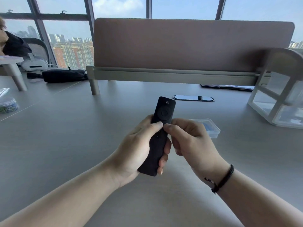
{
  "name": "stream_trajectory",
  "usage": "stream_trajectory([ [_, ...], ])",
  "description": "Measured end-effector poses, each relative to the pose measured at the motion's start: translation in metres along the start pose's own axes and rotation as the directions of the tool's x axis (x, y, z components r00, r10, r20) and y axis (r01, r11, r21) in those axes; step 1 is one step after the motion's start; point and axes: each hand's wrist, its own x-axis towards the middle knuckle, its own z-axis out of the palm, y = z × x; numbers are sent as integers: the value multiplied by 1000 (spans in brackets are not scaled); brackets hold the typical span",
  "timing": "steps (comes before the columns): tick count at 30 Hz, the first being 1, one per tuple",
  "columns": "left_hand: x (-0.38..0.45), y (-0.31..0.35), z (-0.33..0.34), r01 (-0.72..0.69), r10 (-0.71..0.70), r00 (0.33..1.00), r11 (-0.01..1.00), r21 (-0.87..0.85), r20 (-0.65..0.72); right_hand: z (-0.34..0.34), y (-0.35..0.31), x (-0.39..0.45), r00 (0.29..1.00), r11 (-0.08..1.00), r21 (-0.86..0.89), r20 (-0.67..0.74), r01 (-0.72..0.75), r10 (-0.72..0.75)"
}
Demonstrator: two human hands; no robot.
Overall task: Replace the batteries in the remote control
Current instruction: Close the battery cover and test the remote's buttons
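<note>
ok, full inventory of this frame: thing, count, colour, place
slim black remote control: 1, black, held above desk, buttons up
clear plastic lidded box: 1, clear with blue contents, desk behind right hand
oval cable grommet: 1, silver-black, desk centre
fabric desk divider: 1, pinkish-brown, desk rear
white shelf rack: 1, white, desk right
black pouch: 1, black, rear left
white headset: 1, white, far left
grey desk: 1
braided wristband: 1, black, right wrist
left hand: wrapped round remote
right hand: pinching remote's right edge
</note>
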Motion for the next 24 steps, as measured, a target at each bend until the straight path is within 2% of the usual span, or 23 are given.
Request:
stream_trajectory([
  [7,1,1,1,6,-7,999,1000,-19,-35,1,-2,-2,999,998,-45,17,39,-38],
  [13,0,0,3,-85,89,995,994,66,-55,2,-2,-4,999,999,-9,25,47,-47],
  [20,-1,3,2,-23,23,1000,1000,-20,-2,3,0,-3,999,1000,-5,45,25,-25],
  [24,-1,3,2,-46,46,999,998,-32,4,3,0,-4,999,1000,-3,42,30,-30],
])
